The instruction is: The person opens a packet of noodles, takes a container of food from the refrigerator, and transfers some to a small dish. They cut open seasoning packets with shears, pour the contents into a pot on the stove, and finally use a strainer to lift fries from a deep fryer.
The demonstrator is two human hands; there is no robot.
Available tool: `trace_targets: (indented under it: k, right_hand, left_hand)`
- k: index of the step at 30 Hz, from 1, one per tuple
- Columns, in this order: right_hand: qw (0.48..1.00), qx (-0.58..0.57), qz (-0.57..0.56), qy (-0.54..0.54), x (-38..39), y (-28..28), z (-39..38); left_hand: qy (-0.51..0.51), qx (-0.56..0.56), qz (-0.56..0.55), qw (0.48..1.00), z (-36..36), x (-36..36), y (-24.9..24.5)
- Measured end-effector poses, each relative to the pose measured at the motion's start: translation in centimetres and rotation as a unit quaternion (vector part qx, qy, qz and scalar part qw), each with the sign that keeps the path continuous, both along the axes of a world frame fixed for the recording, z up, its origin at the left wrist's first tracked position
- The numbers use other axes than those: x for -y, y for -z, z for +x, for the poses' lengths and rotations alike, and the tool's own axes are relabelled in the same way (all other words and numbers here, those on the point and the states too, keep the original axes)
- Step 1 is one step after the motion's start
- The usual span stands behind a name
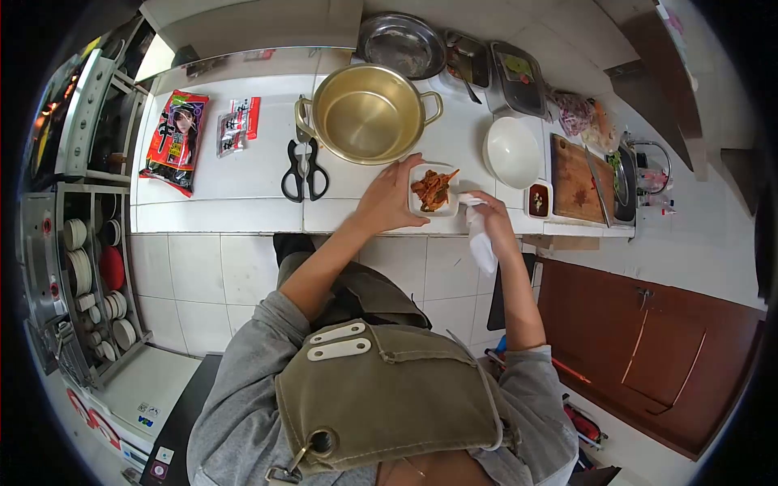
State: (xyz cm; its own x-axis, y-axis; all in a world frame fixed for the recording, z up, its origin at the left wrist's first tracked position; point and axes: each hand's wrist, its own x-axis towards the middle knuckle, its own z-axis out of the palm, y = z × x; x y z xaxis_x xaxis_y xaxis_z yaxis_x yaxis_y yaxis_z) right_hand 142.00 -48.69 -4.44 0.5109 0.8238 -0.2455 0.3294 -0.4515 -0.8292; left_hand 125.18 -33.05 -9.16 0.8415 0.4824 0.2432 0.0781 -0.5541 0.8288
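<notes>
My left hand (391, 197) is closed around the left side of a small square white bowl (443, 214), thumb at its lower rim. Reddish kimchi (432, 191) fills the bowl. My right hand (492, 219) grips a crumpled white cloth (480, 245) at the bowl's right side; part of the cloth hangs past the counter edge. Just beyond the left hand stands a gold two-handled pot (367, 113) with nothing in it. Black-handled scissors (305, 172) lie left of the hand. A white bowl (512, 152) sits beyond the right hand.
Red noodle packet (177, 142) and small sachets (237, 128) lie at the left. A sauce dish (539, 199) and a wooden board (578, 178) with a knife (598, 185) are at the right. Metal trays (402, 46) and a lidded container (519, 79) line the back.
</notes>
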Motion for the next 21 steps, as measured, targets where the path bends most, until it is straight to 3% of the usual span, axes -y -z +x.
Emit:
trace_targets:
  k: [2,4,6,7,8,9,10,12,16,21]
  right_hand:
    - [0.948,-0.254,-0.002,0.193,-0.2,-1.9,-0.4]
    - [0.94,-0.283,0.006,0.191,0.1,-0.9,0.0]
    - [0.982,-0.157,0.005,0.109,0.6,-0.4,-0.1]
    - [0.982,-0.158,0.004,0.109,0.9,0.4,-0.2]
    - [0.999,-0.01,0.02,0.049,0.8,0.9,-0.7]
    - [0.99,0.138,0.036,-0.011,0.8,1.2,-1.1]
    - [0.99,0.137,0.035,-0.012,1.0,1.2,-1.5]
    - [0.954,0.292,0.007,-0.073,0.2,-0.8,-3.5]
    - [0.936,0.343,-0.046,-0.066,0.0,-0.5,-4.9]
    - [0.952,0.302,-0.032,-0.033,0.2,0.6,-5.3]
  left_hand:
    - [-0.002,-0.006,0.0,1.0,0.0,0.0,0.1]
    - [0.0,-0.005,0.005,1.0,0.0,0.0,0.2]
    - [0.0,-0.003,0.008,1.0,0.0,-0.1,0.1]
    - [0.001,-0.001,0.011,1.0,-0.1,-0.1,0.1]
    - [0.001,-0.001,0.009,1.0,-0.1,0.0,0.2]
    - [0.002,0.002,0.007,1.0,0.0,0.0,0.3]
    - [0.003,0.005,0.006,1.0,0.0,-0.1,0.5]
    - [0.002,0.002,0.006,1.0,0.1,-0.1,0.5]
    - [0.002,-0.002,0.003,1.0,0.0,0.0,0.3]
    - [-0.005,0.013,0.012,1.0,0.2,-0.1,0.9]
